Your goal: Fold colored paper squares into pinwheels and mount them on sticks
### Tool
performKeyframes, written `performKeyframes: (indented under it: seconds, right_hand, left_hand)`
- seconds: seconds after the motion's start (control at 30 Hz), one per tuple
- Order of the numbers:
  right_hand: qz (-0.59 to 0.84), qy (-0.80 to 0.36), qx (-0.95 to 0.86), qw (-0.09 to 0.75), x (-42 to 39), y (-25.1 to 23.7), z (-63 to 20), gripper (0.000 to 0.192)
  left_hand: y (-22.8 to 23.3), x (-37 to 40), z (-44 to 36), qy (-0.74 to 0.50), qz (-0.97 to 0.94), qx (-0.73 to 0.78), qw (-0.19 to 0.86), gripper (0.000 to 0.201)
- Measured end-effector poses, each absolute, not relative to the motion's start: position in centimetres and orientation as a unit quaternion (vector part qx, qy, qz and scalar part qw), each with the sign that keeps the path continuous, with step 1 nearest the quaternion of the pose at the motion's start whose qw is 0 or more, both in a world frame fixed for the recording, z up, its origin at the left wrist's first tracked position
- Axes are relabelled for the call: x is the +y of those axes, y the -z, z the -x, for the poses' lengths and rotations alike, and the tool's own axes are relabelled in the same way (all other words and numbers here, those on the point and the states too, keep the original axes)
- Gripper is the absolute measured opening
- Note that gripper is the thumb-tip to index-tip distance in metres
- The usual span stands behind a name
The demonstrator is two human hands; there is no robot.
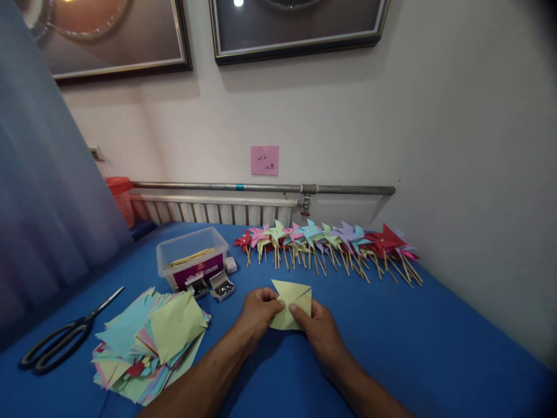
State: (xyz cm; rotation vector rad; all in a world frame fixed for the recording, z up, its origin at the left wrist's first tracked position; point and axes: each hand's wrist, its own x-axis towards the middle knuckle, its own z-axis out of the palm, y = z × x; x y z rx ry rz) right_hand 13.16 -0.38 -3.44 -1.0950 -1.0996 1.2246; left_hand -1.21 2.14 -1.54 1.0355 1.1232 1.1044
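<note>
Both my hands hold a pale yellow-green paper square [292, 303] with cut slits, just above the blue table [418, 342]. My left hand [257, 312] pinches its left edge, fingers curled over a folded corner. My right hand [317, 328] grips its lower right part with thumb on top. A stack of cut coloured paper squares [150, 342] lies to the left of my left forearm.
A row of finished paper pinwheels on sticks [331, 244] lines the back wall. A clear plastic box with sticks [192, 258] and two small open boxes of pins [211, 286] sit behind the stack. Black scissors [65, 337] lie at far left.
</note>
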Motion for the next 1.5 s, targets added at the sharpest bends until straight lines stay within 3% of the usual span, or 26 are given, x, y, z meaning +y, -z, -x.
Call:
performKeyframes:
  seconds: [0.43, 0.63, 0.97, 1.17, 1.4, 1.5]
  right_hand:
    - [0.457, -0.528, -0.458, 0.550, -0.4, 3.2, -13.1, 0.050]
    - [0.434, -0.532, -0.428, 0.589, 0.2, 3.0, -13.4, 0.044]
    - [0.500, -0.322, -0.566, 0.571, -0.4, 2.0, -13.9, 0.023]
    - [0.468, -0.217, -0.696, 0.499, -1.3, 1.2, -13.8, 0.006]
    - [0.497, -0.307, -0.642, 0.497, -1.1, 0.8, -14.3, 0.032]
    - [0.489, -0.343, -0.614, 0.516, -0.4, 1.2, -14.6, 0.032]
  left_hand:
    - [2.0, 2.1, 1.1, -0.485, -0.460, 0.478, 0.570, 0.024]
    - [1.7, 1.7, 0.9, -0.474, -0.462, 0.479, 0.577, 0.024]
    - [1.5, 1.4, 0.4, -0.461, -0.467, 0.507, 0.558, 0.018]
    - [1.9, 1.7, 0.5, -0.466, -0.458, 0.509, 0.560, 0.015]
    - [1.5, 1.6, 0.7, -0.439, -0.486, 0.515, 0.552, 0.013]
    - [1.6, 1.5, 0.7, -0.435, -0.492, 0.507, 0.558, 0.014]
